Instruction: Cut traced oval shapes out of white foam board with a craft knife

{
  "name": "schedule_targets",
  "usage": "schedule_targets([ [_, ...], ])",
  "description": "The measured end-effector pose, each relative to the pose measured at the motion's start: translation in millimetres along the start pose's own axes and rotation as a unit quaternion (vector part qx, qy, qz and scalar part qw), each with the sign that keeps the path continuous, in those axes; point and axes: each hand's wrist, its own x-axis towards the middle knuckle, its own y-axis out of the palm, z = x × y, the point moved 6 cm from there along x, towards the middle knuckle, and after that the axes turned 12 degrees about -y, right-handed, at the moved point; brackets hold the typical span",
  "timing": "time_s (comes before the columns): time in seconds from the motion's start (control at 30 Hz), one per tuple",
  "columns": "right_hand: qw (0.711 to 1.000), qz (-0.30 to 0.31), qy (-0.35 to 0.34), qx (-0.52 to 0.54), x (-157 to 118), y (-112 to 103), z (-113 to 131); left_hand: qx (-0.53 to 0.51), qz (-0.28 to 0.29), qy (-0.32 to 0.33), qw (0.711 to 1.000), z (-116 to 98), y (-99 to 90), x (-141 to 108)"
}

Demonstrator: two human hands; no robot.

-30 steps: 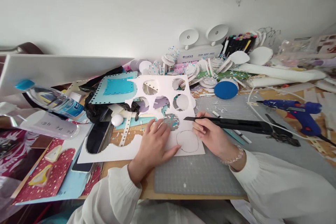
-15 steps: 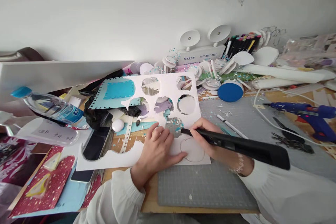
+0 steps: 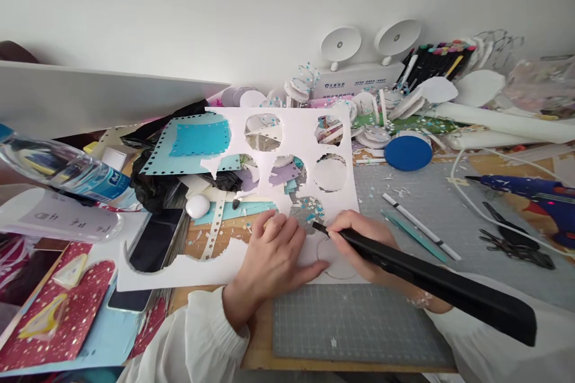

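A white foam sheet [image 3: 296, 131] with several ragged round holes lies across the clutter and over the grey cutting mat [image 3: 359, 323]. My left hand [image 3: 276, 251] rests on its near part, fingers bent and spread, thumb stretched right towards a pencilled circle [image 3: 335, 269]. My right hand [image 3: 366, 239] grips a long black cutter [image 3: 431, 275], its handle slanting down to the right. The narrow tip is at the sheet, just above the drawn circle, beside a hole with blue and white confetti below. Part of the circle is hidden by the right hand.
A white marker [image 3: 417, 224] and a teal stick [image 3: 413, 236] lie on the mat. To the right are a blue glue gun [image 3: 530, 188] with its white cord and black scissors [image 3: 516, 245]. A water bottle [image 3: 67, 167] leans at left, near a phone [image 3: 153, 239]. A blue round lid [image 3: 408, 152] stands behind.
The view has shifted slightly. The cutter's handle end has swung down and towards the right, while its tip stays near the circle's upper edge. My left hand keeps its place on the sheet.
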Motion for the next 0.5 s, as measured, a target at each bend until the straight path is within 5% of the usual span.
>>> schedule_targets([
  [0.5, 1.000, 0.007, 0.004, 0.019, 2.7, -6.8, 2.2, 0.004, 0.001, -0.002, 1.000, 0.5, 0.3, 0.0],
])
